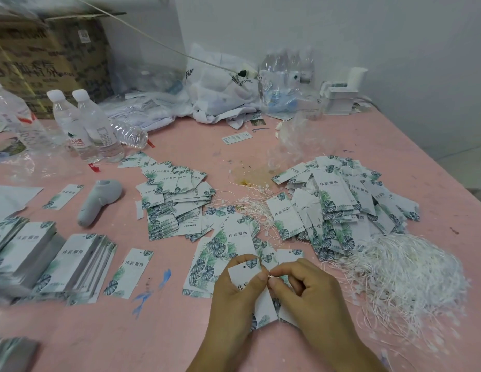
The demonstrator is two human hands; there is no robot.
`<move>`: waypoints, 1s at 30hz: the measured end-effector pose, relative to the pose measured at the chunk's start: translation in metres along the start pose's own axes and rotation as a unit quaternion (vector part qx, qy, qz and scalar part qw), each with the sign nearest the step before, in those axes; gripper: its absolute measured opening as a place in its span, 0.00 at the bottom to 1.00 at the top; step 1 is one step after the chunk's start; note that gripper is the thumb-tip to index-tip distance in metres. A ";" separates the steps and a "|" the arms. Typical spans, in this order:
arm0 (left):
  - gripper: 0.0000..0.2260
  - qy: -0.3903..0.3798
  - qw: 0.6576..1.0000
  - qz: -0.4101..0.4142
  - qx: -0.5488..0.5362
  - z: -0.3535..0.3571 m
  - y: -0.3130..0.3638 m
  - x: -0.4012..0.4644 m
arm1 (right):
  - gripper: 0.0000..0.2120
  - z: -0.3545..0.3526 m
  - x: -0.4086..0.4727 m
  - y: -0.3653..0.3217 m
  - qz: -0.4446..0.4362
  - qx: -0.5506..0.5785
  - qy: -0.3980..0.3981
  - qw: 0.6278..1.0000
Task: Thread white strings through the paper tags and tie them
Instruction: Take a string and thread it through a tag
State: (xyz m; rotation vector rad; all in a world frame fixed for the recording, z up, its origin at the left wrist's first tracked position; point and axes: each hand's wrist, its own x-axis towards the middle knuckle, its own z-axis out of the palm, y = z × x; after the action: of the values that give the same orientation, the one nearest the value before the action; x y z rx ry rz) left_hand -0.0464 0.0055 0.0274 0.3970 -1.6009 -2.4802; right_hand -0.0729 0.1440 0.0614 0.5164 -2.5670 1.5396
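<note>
Paper tag [243, 275], white with a leaf print and a punched hole near its top, is gripped in the left hand [234, 296] low over the pink counter [261, 146]. The right hand [306, 288] pinches a white string end [269, 276] between thumb and forefinger at the tag's edge. A tangled heap of white strings [406, 275] lies just right of the hands; loose tag piles [341, 202] sit beyond.
</note>
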 end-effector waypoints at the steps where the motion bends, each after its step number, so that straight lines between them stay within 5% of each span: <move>1: 0.17 -0.001 1.000 -0.002 0.004 0.000 0.001 -0.001 | 0.12 0.000 0.000 0.001 -0.006 -0.006 0.002 1.000; 7: 0.17 -0.016 1.000 -0.006 0.015 0.001 0.002 -0.002 | 0.02 0.002 -0.002 0.002 -0.041 -0.059 0.018 0.997; 12: 0.12 -0.024 0.996 0.002 0.085 0.002 -0.002 -0.004 | 0.10 0.003 -0.001 0.001 -0.029 -0.027 0.051 0.998; 21: 0.05 -0.096 0.987 0.066 0.112 0.008 0.003 -0.011 | 0.09 0.011 -0.001 -0.006 -0.024 -0.021 0.049 0.998; 30: 0.08 -0.104 0.987 0.054 0.109 0.009 0.005 -0.012 | 0.05 0.011 -0.001 -0.008 -0.024 -0.041 0.055 0.997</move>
State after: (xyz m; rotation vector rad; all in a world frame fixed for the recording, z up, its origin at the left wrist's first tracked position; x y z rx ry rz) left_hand -0.0377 0.0150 0.0373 0.0756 -1.9273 -2.3395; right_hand -0.0685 0.1315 0.0626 0.4662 -2.5038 1.3997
